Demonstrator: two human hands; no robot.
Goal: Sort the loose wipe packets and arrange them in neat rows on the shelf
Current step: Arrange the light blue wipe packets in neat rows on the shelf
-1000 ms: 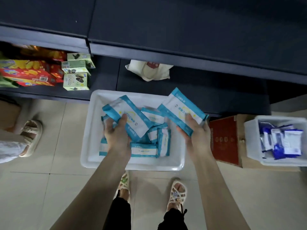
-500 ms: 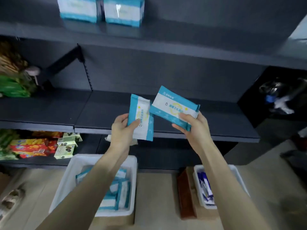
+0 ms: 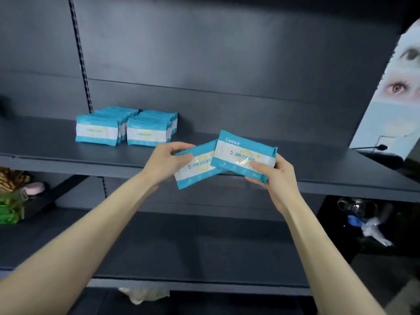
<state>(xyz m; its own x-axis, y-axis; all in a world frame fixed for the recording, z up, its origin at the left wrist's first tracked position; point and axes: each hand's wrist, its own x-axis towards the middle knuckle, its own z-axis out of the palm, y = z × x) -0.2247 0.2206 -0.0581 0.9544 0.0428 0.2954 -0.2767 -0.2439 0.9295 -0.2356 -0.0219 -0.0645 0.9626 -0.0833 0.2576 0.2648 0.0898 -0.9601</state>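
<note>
Two rows (image 3: pixel 97 133) on shelf (image 3: pixel 318 164) | left hand (image 3: pixel 168 161) grips left packet (image 3: pixel 196 172) | right hand (image 3: pixel 278 179), right packet (image 3: pixel 241 155)

The right packet (image 3: pixel 243 155) overlaps and hides the right end of the left packet (image 3: pixel 195 169). The left hand (image 3: pixel 167 160) covers that packet's left end, and the right hand (image 3: pixel 276 178) covers the other's lower right corner. The print on both is too blurred to read. In the two rows of packets (image 3: pixel 122 129) at the shelf's (image 3: pixel 56 151) back left, those behind the front ones cannot be counted. Green packs (image 3: pixel 9 210) are cut off by the picture's left edge. A pale bag (image 3: pixel 145 295) is half hidden behind the bottom shelf's (image 3: pixel 204 285) front edge.
</note>
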